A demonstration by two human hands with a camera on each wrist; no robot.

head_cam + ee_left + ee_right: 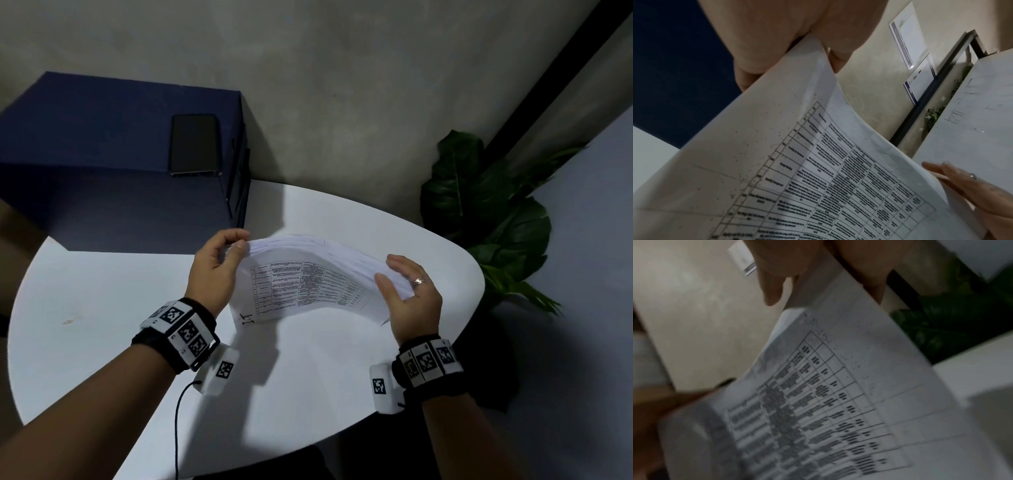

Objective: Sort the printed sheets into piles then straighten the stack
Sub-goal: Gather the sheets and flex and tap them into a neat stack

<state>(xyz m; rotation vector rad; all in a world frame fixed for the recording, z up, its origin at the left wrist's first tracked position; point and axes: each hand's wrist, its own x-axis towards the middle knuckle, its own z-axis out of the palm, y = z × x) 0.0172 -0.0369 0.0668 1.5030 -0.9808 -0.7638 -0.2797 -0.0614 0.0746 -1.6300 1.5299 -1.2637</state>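
Head view: a stack of printed sheets point(308, 284) is held above the white table point(102, 308), bowed downward in the middle, its far edges fanned. A printed grid of text is seen on the near face, with a handwritten mark at the lower left corner. The left end of the stack is pinched by the left hand point(219, 270), thumb on top, fingers curled behind the edge. The right end is clamped by the right hand point(411, 298), thumb on the near face, straight fingers laid along the far side; a ring point(419, 281) is worn on one finger. Tagged bands are strapped around both wrists.

Left wrist view: the stack point(797, 162) is seen from close by, the table of text curving away, with the left hand point(777, 40) closed on its upper corner and the right hand's fingers point(962, 180) lying along the far end.

Right wrist view, blurred: the stack point(838, 394) is shown gripped at its top edge by the right hand point(818, 261).

Outward from the sheets: a dark blue box point(113, 161) stands at the table's far left, with a black phone point(195, 144) lying on its lid. A leafy plant point(489, 212) is noted beyond the table's right edge, against a grey wall.
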